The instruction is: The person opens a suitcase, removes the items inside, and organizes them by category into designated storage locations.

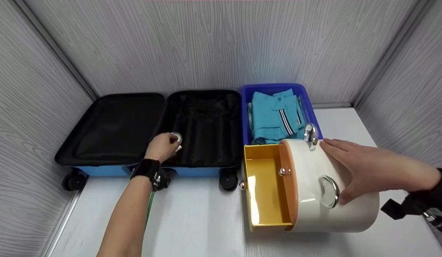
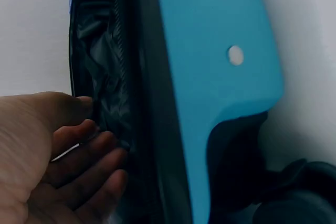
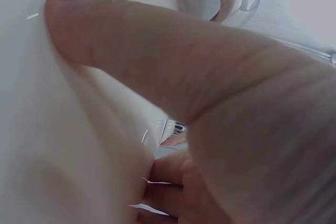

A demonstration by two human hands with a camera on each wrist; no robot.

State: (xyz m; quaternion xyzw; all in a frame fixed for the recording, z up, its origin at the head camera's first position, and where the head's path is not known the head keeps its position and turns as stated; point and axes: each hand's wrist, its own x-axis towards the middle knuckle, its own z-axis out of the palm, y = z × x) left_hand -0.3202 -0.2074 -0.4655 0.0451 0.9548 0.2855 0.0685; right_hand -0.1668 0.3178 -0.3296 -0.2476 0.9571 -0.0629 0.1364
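On the white table (image 1: 192,217), near its right side, a cream rounded case (image 1: 331,192) lies tipped on its side with its yellow-lined open face (image 1: 267,185) turned to the left; a chrome handle (image 1: 310,135) shows at its far end and a chrome round fitting (image 1: 330,191) on its upper flank. The right hand (image 1: 371,169) rests spread over the curved shell, fingers nearly straight and pressing, thumb down by the round fitting; it steadies the case and grips nothing. I judge the shell hard, glossy and slippery, moderately light while hollow, so a flat palm may slide on it; the chrome handle or the rim of the open face looks the surer hold.

Well to the left, the left hand (image 1: 163,146) reaches into the open black-lined suitcase (image 1: 117,128), over its right half, and pinches a small round silvery object (image 1: 176,137) in curled fingers; what it is I cannot tell; the left wrist view shows only fingers (image 2: 100,150) at the dark lining beside the blue shell (image 2: 220,77). Behind the case stands a blue basket (image 1: 247,107) with a folded teal shirt (image 1: 274,116); the case almost touches its near edge.
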